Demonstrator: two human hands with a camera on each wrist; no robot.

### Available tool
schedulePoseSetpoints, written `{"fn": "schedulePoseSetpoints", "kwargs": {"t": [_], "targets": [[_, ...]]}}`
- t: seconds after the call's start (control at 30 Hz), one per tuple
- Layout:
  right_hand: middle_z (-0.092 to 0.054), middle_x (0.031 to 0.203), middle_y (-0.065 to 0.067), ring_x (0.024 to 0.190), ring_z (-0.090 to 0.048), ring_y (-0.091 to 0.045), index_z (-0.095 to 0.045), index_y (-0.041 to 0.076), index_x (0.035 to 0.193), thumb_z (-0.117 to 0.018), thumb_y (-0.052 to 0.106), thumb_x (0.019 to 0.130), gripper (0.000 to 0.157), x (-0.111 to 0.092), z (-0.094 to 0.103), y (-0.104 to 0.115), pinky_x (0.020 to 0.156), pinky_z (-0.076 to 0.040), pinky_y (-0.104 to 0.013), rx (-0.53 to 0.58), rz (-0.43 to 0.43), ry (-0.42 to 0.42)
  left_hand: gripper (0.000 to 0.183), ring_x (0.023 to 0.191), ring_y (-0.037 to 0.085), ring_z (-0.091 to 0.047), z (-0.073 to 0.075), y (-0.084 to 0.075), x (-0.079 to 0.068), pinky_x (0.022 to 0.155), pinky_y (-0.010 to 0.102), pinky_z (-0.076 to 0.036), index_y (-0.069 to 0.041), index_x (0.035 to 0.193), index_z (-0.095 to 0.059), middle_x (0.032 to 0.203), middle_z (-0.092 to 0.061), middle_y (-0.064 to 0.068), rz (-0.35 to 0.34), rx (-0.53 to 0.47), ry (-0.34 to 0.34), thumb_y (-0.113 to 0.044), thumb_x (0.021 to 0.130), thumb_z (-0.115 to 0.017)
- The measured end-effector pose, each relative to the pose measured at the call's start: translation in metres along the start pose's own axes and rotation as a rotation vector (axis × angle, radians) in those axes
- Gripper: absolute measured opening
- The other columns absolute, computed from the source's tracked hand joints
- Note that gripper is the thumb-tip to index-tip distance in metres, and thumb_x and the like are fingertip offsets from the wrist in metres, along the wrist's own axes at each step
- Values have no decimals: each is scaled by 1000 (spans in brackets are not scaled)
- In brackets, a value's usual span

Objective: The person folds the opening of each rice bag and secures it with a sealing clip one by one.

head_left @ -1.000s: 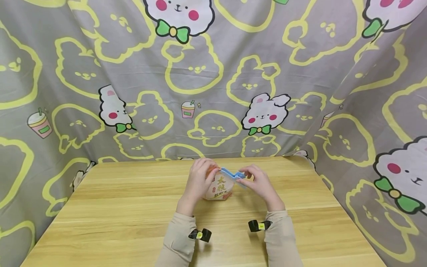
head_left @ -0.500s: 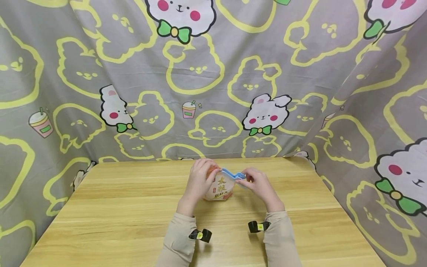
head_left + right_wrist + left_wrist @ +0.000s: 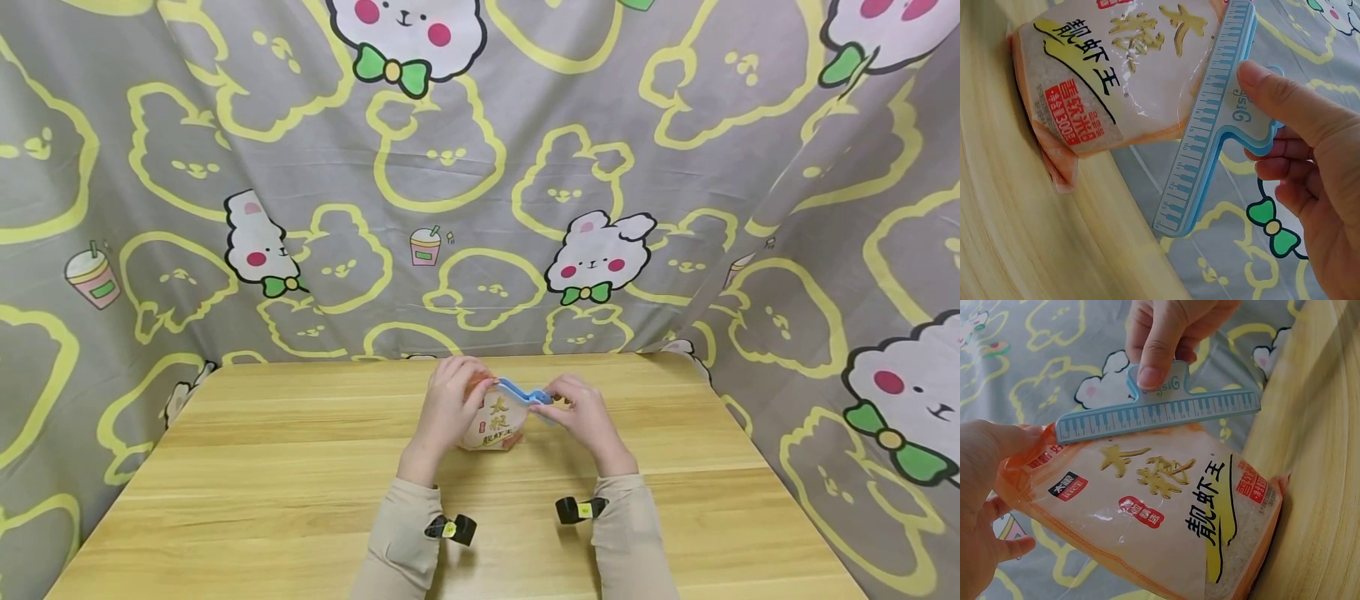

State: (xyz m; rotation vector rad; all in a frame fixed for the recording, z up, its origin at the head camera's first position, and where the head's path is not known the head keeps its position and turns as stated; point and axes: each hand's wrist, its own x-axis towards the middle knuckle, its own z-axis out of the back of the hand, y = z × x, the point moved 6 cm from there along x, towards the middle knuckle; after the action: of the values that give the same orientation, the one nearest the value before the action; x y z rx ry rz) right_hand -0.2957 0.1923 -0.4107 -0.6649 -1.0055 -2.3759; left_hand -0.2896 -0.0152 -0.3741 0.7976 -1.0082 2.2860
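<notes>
A small bag of rice, white and orange with gold and black lettering, stands on the wooden table. Across its top edge lies a light blue clip with a piano-key print and a wide tab. My right hand pinches the tab, thumb on the near face and fingers curled behind. At the bag's upper left corner, my left hand pinches the orange film beside the clip's end. In the left wrist view some of its fingers show behind the bag.
The wooden table runs back to a grey curtain with yellow cartoon outlines, which also hangs at both sides. Black cameras are strapped at both wrists over beige sleeves.
My right hand and the clip's tab have shifted very slightly. The left hand and the bag stay almost where they were.
</notes>
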Motion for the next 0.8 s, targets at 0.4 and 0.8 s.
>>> {"fn": "schedulePoseSetpoints", "kwargs": {"t": [0.4,0.8], "targets": [[-62,74,3,70,-51,-7,-67,15,74,-82,13,74,15,-1,-2,-2,62,-46,-19,177,-38,8,8,112,25,-57,1,-1,0,102,47,-43,-11,97,-68,108,-68,4,-14,-3,-9,-16,91,-68],[-57,72,2,67,-48,-6,-65,16,72,-79,16,78,16,-1,-3,-1,60,-44,-19,210,-63,56,4,109,26,-58,0,-3,0,99,46,-45,-9,95,-67,106,-68,6,-39,9,-19,-11,91,-66]]}}
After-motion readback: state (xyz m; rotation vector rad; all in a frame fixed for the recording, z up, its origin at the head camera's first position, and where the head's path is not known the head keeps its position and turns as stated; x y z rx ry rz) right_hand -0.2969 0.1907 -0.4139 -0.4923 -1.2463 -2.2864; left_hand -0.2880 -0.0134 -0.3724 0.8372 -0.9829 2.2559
